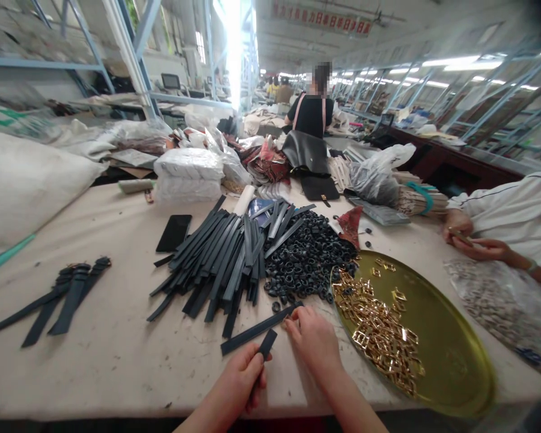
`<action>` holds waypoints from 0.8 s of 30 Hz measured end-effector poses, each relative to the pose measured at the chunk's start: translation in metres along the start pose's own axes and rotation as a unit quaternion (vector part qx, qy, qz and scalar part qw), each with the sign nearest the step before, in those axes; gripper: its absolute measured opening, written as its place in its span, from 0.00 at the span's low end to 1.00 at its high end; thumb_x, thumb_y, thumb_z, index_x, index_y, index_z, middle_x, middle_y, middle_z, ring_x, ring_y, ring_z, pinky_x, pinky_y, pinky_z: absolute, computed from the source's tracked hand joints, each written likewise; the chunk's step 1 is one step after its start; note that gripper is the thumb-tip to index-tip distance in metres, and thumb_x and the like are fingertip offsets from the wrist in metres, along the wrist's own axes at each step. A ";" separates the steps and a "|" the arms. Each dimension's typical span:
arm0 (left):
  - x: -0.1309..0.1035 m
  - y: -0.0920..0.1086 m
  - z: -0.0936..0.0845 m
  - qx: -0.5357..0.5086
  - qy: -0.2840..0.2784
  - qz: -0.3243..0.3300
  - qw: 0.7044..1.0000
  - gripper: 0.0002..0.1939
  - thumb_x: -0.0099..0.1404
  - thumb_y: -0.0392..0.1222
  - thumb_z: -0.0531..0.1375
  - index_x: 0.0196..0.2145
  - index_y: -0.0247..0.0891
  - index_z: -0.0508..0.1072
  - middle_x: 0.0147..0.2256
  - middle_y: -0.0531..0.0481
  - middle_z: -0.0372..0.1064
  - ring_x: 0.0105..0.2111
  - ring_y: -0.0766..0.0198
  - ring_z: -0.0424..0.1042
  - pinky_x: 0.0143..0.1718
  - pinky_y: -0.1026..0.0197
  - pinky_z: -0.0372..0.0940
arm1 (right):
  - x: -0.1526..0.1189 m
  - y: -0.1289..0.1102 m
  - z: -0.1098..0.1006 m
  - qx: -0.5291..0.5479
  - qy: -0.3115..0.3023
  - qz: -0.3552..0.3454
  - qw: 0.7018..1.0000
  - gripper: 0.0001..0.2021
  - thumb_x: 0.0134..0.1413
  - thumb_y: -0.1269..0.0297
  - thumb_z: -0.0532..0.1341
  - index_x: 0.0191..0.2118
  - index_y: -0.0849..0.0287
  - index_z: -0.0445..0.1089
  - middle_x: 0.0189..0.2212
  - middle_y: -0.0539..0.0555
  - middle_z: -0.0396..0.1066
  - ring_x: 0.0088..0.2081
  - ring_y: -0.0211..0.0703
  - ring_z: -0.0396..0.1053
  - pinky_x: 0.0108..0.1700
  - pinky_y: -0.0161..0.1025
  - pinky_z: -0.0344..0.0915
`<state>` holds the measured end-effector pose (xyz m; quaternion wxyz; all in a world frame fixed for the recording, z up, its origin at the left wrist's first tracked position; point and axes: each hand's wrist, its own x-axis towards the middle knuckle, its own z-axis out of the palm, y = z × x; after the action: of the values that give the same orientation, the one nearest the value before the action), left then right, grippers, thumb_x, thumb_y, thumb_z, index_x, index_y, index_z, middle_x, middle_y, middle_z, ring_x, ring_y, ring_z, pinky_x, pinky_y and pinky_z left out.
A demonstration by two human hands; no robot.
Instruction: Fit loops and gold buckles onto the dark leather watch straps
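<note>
A short dark strap (267, 344) sticks up from my left hand (246, 373), its fingers closed round it near the table's front edge. Just to the right, my right hand (313, 337) has thumb and fingers pinched together; what is between them is too small to make out. Those fingertips are at the far end of another dark strap (256, 329) lying flat. Beyond my hands is a heap of dark straps (220, 258), beside a pile of small black loops (302, 258). Gold buckles (383, 331) fill the left side of a round gold tray (455, 355) at my right.
Several straps with buckles (74, 294) lie at the left, and a black phone (174, 233) behind. Plastic-wrapped bundles (189, 171) and a black bag (306, 153) line the far side. A co-worker's hands (478, 243) are at the right, above a bag of small pieces (496, 300).
</note>
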<state>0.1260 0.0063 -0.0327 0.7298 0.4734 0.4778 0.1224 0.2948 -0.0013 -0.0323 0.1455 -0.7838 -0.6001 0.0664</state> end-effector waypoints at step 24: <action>-0.071 -0.003 0.016 0.010 0.028 0.128 0.991 0.11 0.55 0.47 0.54 0.24 0.36 0.60 0.17 0.60 0.52 0.16 0.74 0.51 0.16 0.70 0.46 | -0.127 -0.052 -0.011 0.596 -0.079 0.095 0.794 0.06 0.49 0.61 0.57 0.30 0.57 0.61 0.21 0.47 0.63 0.24 0.37 0.61 0.29 0.35 0.60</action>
<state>0.1016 -0.0498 0.0076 0.6896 0.5342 0.4351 0.2229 0.2156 -0.1127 -0.0150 0.5282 -0.5873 -0.3736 0.4862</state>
